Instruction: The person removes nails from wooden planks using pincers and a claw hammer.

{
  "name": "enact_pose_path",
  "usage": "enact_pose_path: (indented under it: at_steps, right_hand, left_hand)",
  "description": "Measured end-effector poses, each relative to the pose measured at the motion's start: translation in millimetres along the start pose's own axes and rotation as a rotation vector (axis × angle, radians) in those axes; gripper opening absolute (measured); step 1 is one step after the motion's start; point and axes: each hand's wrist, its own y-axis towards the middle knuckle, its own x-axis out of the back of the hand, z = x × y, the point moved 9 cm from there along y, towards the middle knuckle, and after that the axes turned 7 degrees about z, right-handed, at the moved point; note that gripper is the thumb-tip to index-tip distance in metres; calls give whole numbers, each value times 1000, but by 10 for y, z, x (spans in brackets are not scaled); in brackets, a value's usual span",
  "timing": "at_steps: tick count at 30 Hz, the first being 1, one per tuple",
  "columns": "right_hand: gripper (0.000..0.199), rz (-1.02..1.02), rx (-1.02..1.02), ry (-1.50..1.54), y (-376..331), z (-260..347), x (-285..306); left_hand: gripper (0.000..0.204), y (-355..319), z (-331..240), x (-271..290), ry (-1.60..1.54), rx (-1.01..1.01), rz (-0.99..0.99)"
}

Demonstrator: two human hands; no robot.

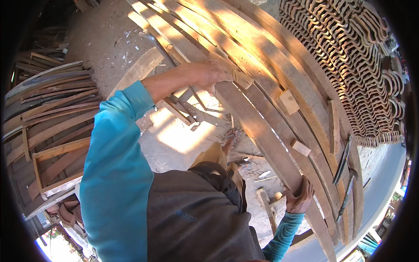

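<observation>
A long brown wooden plank [257,131] lies nearest my body and runs diagonally from the upper left to the lower right. My left hand [213,75] is closed over its upper part, fingers partly hidden, beside a small wood block [242,80]. Farther down, my right hand [300,197] wraps round the same plank, with thumb and fingers over its edges. Several more long planks [301,83] lie side by side just beyond it. Small wood blocks [289,101] rest on these planks, one of them [301,148] close to the held plank.
At the right, a dark tool with long handles [342,160] and a hammer-like tool [347,194] lie on the planks. Stacked curved clay tiles [336,61] stand beyond. Wooden frames and slats [56,118] are piled at the left. Scraps litter the dirt floor [100,39].
</observation>
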Motion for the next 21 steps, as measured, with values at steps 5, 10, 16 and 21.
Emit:
enact_pose_path:
  at_steps: [5, 10, 16, 21]
  right_hand:
    - [88, -130, -5, -130, -312, 198, 386]
    - [86, -145, -22, -106, -736, 237, 301]
    - [79, -139, -45, 9, -1625, 260, -298]
    - [76, -54, -59, 92, -1913, 104, -1281]
  left_hand:
    - [68, -226, -262, 323, -70, 21, -90]
    - [67, -684, -746, 456, 78, -10, -276]
    - [67, -1136, -1382, 10, -16, 1, -196]
    - [72, -1368, -1525, -935, -32, 78, -94]
